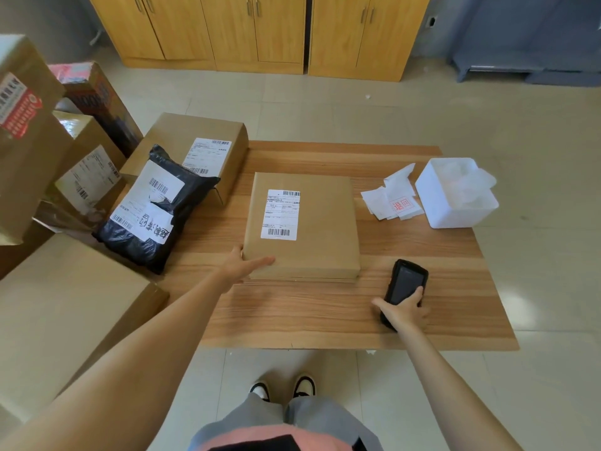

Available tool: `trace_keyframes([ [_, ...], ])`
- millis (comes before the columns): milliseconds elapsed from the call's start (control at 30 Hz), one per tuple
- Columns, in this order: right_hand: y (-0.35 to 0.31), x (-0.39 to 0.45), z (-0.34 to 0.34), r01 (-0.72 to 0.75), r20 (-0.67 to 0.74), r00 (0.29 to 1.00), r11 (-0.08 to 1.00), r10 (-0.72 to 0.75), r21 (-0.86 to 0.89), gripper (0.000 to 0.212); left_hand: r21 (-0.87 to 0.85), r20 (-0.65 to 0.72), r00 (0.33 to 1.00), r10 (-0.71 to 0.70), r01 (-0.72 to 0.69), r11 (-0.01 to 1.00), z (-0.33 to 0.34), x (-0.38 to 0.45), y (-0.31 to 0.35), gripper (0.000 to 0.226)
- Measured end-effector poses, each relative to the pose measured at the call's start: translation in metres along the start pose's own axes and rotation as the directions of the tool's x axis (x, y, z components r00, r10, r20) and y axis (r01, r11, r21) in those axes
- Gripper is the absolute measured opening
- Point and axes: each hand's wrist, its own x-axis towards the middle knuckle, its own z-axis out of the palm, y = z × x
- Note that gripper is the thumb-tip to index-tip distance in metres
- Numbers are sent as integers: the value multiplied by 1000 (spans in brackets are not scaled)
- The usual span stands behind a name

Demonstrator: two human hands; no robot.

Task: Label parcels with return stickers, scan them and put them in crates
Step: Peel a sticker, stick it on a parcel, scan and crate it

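While the left hand (242, 265) rests flat-fingered on the flat brown parcel (302, 226), the right hand (405, 309) grips the scanner (405, 289) on the desk (325, 317); scanning looks next, needing the scanner lifted toward the barcode label (280, 214).

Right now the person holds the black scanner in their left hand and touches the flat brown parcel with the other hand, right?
Not quite. The head view shows the black scanner in the right hand, not the left. The left hand is the one touching the flat brown parcel, at its near left corner, on the wooden table.
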Motion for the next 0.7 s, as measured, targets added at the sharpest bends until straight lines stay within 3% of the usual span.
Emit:
trace_keyframes([
  [267, 1, 12, 3, -58, -86, 995, 998, 57, -15, 121, -18, 7, 1000, -24, 24, 1000, 0, 7, -7, 87],
  [367, 1, 19, -1, -79, -11, 997, 985, 82, 155, 108, -2, 11, 999, -31, 31, 1000, -1, 9, -6, 88],
  [467, -9, 18, -11, -146, 115, 988, 878, 105, 457, 87, 27, 12, 1000, -29, 28, 999, -2, 10, -4, 85],
  [600, -31, 4, -27, -274, 353, 936, 620, -4, 735, 53, 26, 27, 999, -32, 31, 999, -2, 12, -5, 86],
  [700, -52, -16, -30, -232, 377, 912, 552, -164, 801, 58, 31, 29, 999, -31, 30, 999, -3, 12, -5, 84],
])
